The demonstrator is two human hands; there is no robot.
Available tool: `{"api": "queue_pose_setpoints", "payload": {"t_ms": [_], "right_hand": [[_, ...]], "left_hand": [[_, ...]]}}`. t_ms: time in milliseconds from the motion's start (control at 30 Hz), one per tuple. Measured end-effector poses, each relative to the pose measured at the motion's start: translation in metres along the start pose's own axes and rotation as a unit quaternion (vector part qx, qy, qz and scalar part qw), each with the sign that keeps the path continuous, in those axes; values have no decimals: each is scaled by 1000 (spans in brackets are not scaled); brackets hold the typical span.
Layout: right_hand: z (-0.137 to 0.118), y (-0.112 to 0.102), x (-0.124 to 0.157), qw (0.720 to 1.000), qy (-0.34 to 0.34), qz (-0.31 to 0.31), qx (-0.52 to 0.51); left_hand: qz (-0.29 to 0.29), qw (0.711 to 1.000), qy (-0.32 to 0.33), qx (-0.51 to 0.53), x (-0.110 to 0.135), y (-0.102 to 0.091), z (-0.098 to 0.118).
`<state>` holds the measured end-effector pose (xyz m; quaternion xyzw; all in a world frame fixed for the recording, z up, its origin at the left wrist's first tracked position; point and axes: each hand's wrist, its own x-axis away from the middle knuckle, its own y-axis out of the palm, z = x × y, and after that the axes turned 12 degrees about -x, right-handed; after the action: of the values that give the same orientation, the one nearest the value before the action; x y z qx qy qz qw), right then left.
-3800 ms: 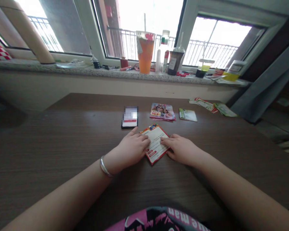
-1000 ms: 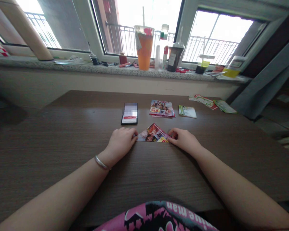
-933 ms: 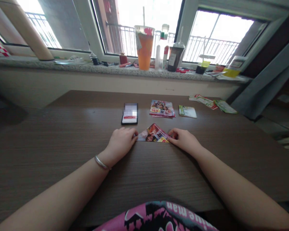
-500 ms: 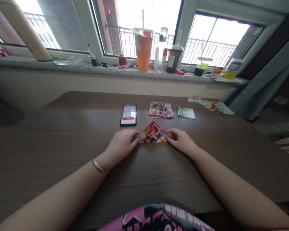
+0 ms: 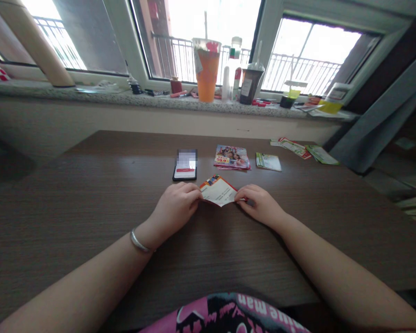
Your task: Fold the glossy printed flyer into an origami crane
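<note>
Just beyond the sheet (image 5: 218, 190) in the pinch of left hand (image 5: 176, 202) and right hand (image 5: 261, 202): phone (image 5: 185, 169), leaflet stack (image 5: 232, 157), green-white papers (image 5: 268, 162)

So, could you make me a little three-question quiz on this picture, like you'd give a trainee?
1. True or false: a silvery bracelet circles the left arm near the wrist.
2. Which is nearest the left hand: (a) the phone, (b) the orange drink, (c) the grey curtain?
3. Fill in: the left hand and the right hand hold a ____ between them.

Key: 1. True. 2. (a). 3. Printed paper.
</note>
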<state>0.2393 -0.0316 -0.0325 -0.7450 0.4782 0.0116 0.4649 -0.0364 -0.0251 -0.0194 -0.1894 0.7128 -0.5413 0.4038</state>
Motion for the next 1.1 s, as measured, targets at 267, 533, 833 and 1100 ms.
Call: {"api": "queue_pose_setpoints", "payload": {"t_ms": [267,533,833,1100], "right_hand": [[-4,3,-2,992,-36,-101,61],[-8,5,-3,987,-27,-112,110],[-8,4,-3,990,7,-114,86],[-6,6,-4,991,26,-108,71]], "left_hand": [[-21,997,64,32,1,4,6],[-44,993,91,69,1,2,8],[-109,986,74,98,2,2,8],[-117,987,57,96,2,-7,15]]}}
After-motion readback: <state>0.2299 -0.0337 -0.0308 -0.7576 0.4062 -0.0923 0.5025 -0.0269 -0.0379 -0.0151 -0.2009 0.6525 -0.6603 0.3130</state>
